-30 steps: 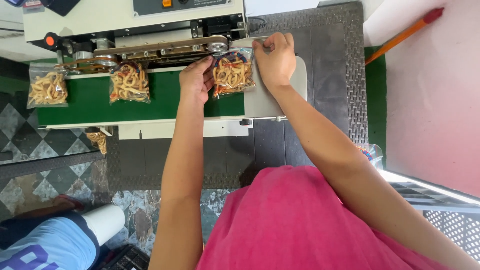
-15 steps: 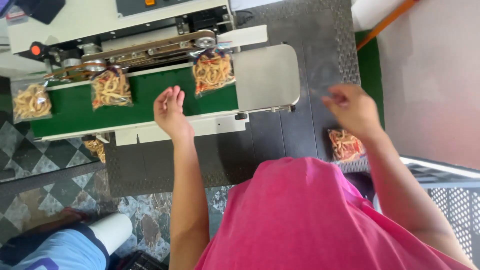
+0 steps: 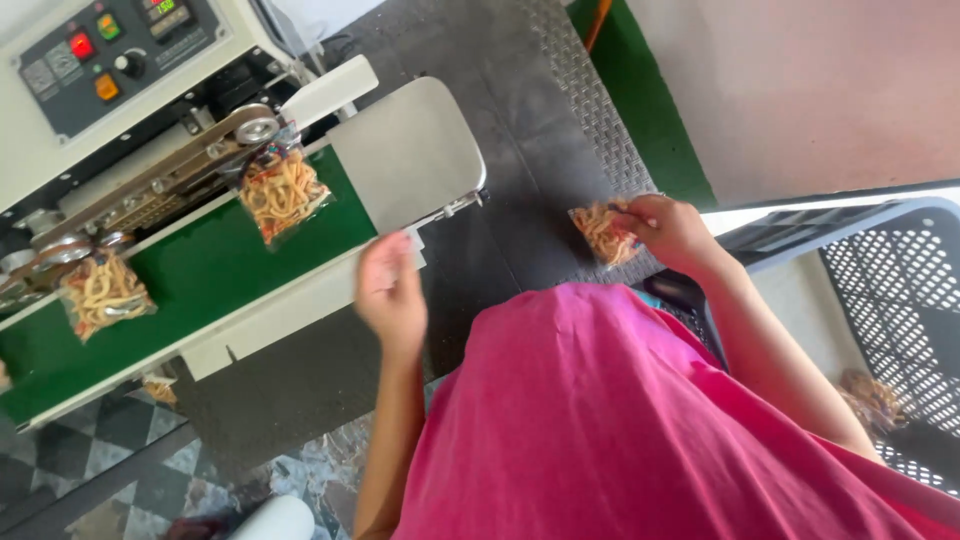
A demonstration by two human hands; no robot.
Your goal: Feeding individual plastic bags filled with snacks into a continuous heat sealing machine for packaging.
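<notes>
Right now my right hand [image 3: 672,232] is out to the side over the dark ribbed mat [image 3: 520,120], its fingers pinched on the top edge of a small clear snack bag [image 3: 603,234] filled with pale orange curly crisps. That bag sits just beside the grey perforated crate [image 3: 880,290] at my right, and a little heap of what looks like the same snack shows through the crate's mesh, too dim for me to tell more. My left hand [image 3: 391,292] hangs in the air just off the front edge of the sealing machine, holding nothing; it is blurred, so I cannot tell whether the fingers are curled or spread. My two hands are well apart, with my pink shirt [image 3: 620,420] between them at the bottom of the view.

On the green conveyor belt [image 3: 210,270] of the band sealer [image 3: 120,110] stand two more filled bags: one bag near the feed end [image 3: 283,192], its top tucked under the brown sealing band beside the round pulley, and a second bag further along [image 3: 100,292] toward the left. The grey metal feed plate [image 3: 410,150] at the belt's right end is bare. A control panel [image 3: 110,55] with red, green and orange buttons sits on top of the machine
</notes>
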